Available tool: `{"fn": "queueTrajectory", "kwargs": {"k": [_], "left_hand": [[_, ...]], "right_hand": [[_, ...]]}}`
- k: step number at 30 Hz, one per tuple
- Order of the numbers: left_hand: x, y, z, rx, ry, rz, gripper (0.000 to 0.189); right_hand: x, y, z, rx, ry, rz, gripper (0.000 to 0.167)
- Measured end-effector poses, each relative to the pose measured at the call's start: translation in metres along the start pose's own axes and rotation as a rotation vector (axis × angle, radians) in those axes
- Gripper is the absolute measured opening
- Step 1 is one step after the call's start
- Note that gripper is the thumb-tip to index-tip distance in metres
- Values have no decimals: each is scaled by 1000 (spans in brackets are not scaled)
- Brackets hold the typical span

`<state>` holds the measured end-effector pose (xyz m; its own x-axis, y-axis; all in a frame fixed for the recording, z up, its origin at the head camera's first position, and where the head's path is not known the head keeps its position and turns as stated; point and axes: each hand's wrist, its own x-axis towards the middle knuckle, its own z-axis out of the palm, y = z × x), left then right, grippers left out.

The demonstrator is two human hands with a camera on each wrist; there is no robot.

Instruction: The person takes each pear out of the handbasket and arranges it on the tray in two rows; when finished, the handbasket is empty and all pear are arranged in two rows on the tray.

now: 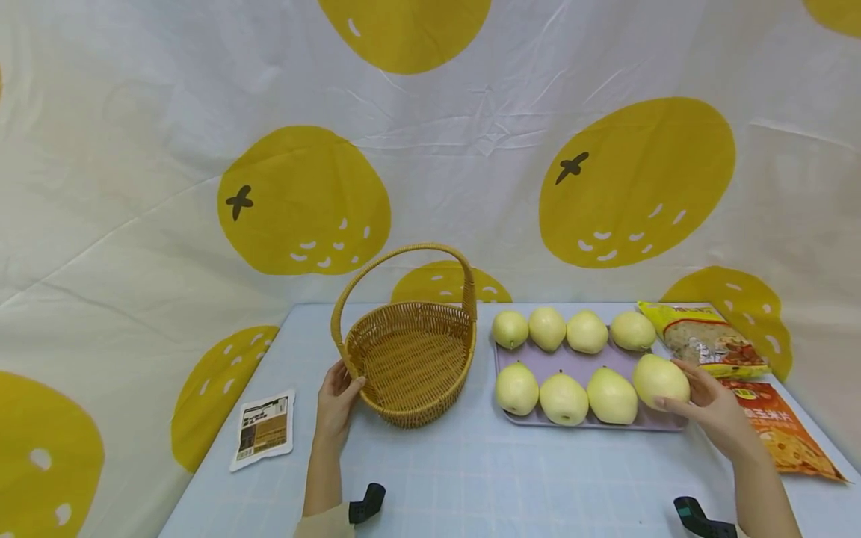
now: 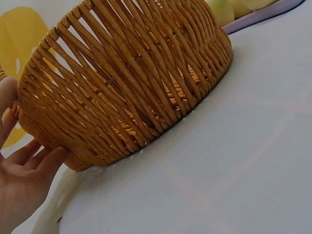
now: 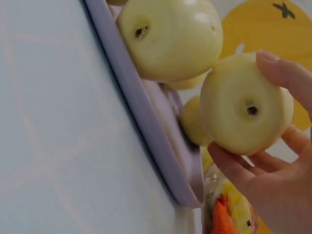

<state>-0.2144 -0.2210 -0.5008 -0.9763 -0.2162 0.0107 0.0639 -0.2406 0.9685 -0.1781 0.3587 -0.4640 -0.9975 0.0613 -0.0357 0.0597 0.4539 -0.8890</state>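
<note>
At the left side of a wicker basket [image 1: 410, 366] with a tall arched handle, my left hand [image 1: 336, 400] grips the rim, thumb over the edge and fingers outside. The left wrist view shows the fingers against the woven wall [image 2: 131, 73]. My right hand [image 1: 723, 418] holds a pale yellow-green pear [image 1: 661, 381] between thumb and fingers at the right end of a purple tray [image 1: 511, 359]. In the right wrist view this pear [image 3: 246, 105] appears raised off the tray. Several more pears [image 1: 563, 398] sit on the tray in two rows.
Right of the tray lie a yellow food packet [image 1: 706, 340] and an orange one [image 1: 780, 430]. A small white-and-brown packet [image 1: 264, 430] lies left of the basket. A pale checked cloth [image 1: 511, 478] covers the table, and a fruit-print curtain [image 1: 464, 172] hangs behind.
</note>
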Motion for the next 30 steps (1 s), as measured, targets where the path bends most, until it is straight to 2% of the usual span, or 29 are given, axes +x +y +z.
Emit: {"fn": "queueTrajectory", "kwargs": {"k": [2,7,18,25,30], "left_hand": [[0,0,0,-6,4,-2,57],[0,0,0,-1,6,-9,57],[0,0,1,-1,7,-7,57],[1,0,2,-23,12,-5,57],[2,0,2,-21,5,11,59]], "right_hand": [[-1,4,0,-17,-12,27,82],[-4,14,-2,-129,5,23,79],[-6,26,-1,-142,3,63,87],[-4,28,5,-155,32,-28,82],[-6,28,6,-132,5,-28,83]]}}
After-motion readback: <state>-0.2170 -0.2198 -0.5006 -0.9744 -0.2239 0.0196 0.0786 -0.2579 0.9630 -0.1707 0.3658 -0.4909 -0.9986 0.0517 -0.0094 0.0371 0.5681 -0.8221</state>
